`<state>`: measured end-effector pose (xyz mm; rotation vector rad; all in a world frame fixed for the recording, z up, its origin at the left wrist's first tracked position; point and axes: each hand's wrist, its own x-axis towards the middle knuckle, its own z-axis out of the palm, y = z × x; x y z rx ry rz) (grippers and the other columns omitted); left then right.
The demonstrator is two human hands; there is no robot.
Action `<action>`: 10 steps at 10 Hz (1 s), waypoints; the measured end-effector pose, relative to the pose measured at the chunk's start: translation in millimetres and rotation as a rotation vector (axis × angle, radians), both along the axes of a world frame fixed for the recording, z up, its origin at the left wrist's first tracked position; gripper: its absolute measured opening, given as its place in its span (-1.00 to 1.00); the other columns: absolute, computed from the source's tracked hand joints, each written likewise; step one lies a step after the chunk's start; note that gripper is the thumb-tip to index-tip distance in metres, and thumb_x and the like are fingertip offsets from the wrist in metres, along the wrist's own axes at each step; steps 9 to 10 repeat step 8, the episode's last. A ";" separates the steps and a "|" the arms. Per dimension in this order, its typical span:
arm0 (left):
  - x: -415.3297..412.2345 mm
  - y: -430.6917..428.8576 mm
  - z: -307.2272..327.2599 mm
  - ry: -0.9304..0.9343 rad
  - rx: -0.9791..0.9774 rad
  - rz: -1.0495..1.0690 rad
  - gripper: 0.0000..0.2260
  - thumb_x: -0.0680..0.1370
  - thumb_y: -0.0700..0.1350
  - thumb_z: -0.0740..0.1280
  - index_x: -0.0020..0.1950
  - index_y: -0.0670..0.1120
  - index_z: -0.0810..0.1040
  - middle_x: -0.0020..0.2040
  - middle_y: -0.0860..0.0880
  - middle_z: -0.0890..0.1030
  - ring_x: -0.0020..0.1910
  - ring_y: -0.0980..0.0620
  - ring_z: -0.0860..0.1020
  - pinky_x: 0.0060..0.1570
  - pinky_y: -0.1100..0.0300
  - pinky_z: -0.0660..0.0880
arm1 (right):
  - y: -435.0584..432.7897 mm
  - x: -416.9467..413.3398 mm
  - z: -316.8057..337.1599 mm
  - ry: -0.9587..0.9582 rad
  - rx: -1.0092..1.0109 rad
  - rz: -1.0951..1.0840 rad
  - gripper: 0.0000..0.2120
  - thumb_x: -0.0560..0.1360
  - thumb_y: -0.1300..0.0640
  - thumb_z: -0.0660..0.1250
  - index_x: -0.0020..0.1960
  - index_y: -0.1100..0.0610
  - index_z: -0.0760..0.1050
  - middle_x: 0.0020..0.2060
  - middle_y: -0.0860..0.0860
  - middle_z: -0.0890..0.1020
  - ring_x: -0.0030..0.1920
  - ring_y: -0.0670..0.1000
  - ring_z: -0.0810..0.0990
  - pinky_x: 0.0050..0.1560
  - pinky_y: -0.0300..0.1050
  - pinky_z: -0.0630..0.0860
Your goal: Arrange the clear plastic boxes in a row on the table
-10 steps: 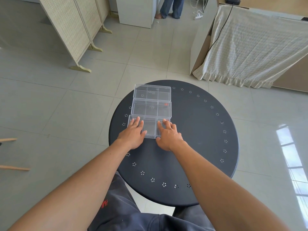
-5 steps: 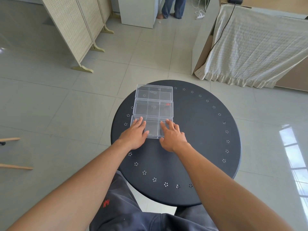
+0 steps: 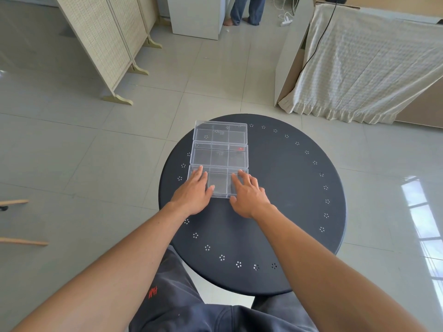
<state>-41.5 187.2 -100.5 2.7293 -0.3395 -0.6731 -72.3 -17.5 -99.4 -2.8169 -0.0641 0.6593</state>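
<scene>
Three clear plastic boxes sit edge to edge in a line running away from the person on the left part of the round black table (image 3: 275, 212). The left hand (image 3: 194, 191) and right hand (image 3: 248, 192) lie flat, fingers spread, on the nearest box (image 3: 219, 182), pressing rather than gripping. The middle box (image 3: 219, 155) and far box (image 3: 220, 131) are untouched.

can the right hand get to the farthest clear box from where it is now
Probably yes. The right hand lies flat on the nearest box, and only the low middle box sits before the farthest box; nothing stands above them to block a forward reach.
</scene>
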 end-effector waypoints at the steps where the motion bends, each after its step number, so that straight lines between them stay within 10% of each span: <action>1: 1.8 -9.9 2.4 -0.097 -0.052 0.001 -0.41 0.79 0.12 0.03 0.76 -0.15 0.09 0.79 -0.06 -0.01 0.77 -0.05 0.00 0.69 -0.05 0.17 | -7.9 -1.1 -0.1 -0.056 0.014 0.011 -0.31 0.67 -0.04 0.22 0.70 0.05 0.00 0.70 0.07 -0.01 0.67 0.21 0.02 0.52 0.28 0.30; 6: 11.8 -169.3 -11.7 -0.260 -0.201 -0.317 -0.47 0.76 -0.06 0.13 0.72 -0.23 0.22 0.76 -0.14 0.17 0.76 -0.13 0.06 0.70 -0.06 0.13 | -152.6 -7.1 -27.0 -0.086 0.027 -0.352 -0.33 0.73 -0.13 0.13 0.71 0.14 0.04 0.70 0.06 0.11 0.69 0.15 0.04 0.56 0.21 0.24; 10: 18.3 -236.3 -48.6 -0.229 -0.034 -0.339 -0.39 0.77 -0.03 0.07 0.75 -0.27 0.00 0.78 -0.22 -0.08 0.77 -0.17 -0.10 0.72 -0.03 0.00 | -186.6 2.7 -62.4 -0.119 -0.010 -0.389 -0.34 0.73 -0.14 0.09 0.72 0.12 0.02 0.73 0.04 0.01 0.72 0.13 -0.03 0.63 0.14 0.13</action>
